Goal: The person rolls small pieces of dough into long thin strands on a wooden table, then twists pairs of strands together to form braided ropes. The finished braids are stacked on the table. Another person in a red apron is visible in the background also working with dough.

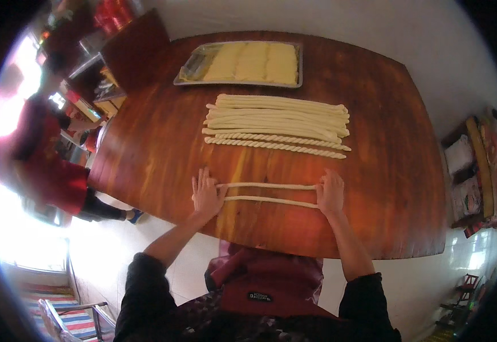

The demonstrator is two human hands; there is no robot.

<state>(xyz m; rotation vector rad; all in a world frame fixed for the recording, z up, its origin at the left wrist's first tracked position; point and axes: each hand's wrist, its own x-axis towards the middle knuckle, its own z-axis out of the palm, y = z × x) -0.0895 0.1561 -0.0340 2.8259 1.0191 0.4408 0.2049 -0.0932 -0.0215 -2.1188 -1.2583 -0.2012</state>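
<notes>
Two thin lengths of dough rope, a far one [269,185] and a near one [269,199], run side by side across the wooden table [385,171]. My left hand [207,194] lies palm down over their left ends, fingers stretched out and slightly apart. Over the right ends rests my right hand [330,192]; its fingers are blurred, and their grip is unclear. Both hands hide the rope ends, so whether the lengths join cannot be told. Just beyond lie two twisted dough ropes [274,145], in front of a stack of smooth dough strips [274,115].
A metal tray [237,84] with dough slabs [252,62] stands at the table's far side. At left, a person in a red apron [66,184] stands near a cluttered counter. A shelf [479,166] with bags is at right. A metal-framed chair [77,314] sits lower left.
</notes>
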